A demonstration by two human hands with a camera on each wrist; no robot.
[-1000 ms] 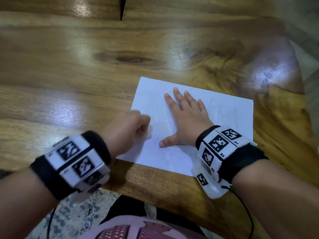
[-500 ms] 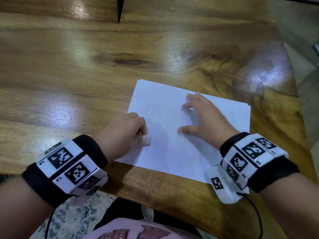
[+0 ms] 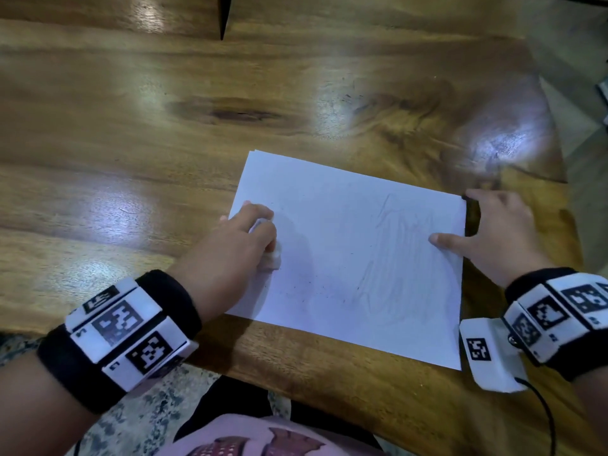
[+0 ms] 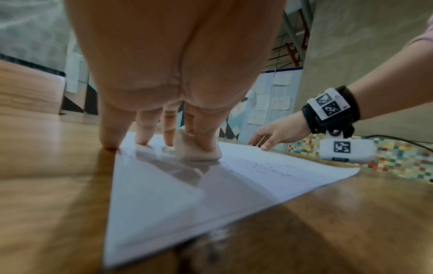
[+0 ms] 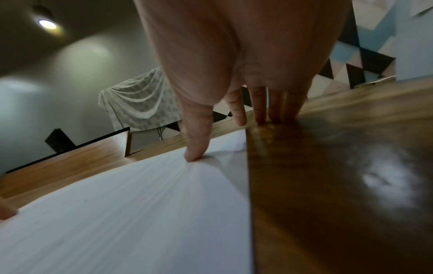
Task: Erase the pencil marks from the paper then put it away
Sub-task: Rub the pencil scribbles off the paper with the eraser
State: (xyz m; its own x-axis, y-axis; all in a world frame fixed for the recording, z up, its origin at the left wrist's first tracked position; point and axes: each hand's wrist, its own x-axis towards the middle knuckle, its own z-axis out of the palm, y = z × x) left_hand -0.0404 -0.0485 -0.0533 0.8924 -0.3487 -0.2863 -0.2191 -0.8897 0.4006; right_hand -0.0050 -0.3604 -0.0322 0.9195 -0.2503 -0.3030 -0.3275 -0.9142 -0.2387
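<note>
I see a white sheet of paper (image 3: 355,258) lying flat on a glossy wooden table (image 3: 164,143), close to the table's near edge and towards its right side. Faint grey pencil marks (image 3: 391,258) and creases show on the right half of the sheet, with small dark specks scattered over its lower middle. My left hand (image 3: 230,248) sits at the paper's left edge, its fingers curled round a small pale eraser (image 3: 271,255) that touches the sheet; in the left wrist view the eraser (image 4: 195,150) stands pressed on the paper (image 4: 211,185) under the thumb and forefinger, while the other fingertips touch down at the sheet's edge. My right hand (image 3: 493,232) is at the paper's right edge, relaxed and grasping nothing. Its thumb (image 5: 196,140) presses down on the sheet (image 5: 128,213) just inside that edge, and its other fingers (image 5: 276,103) rest on the bare wood (image 5: 339,176) just beyond the far right corner of the paper. Both wrists wear black bands with white marker blocks.
</note>
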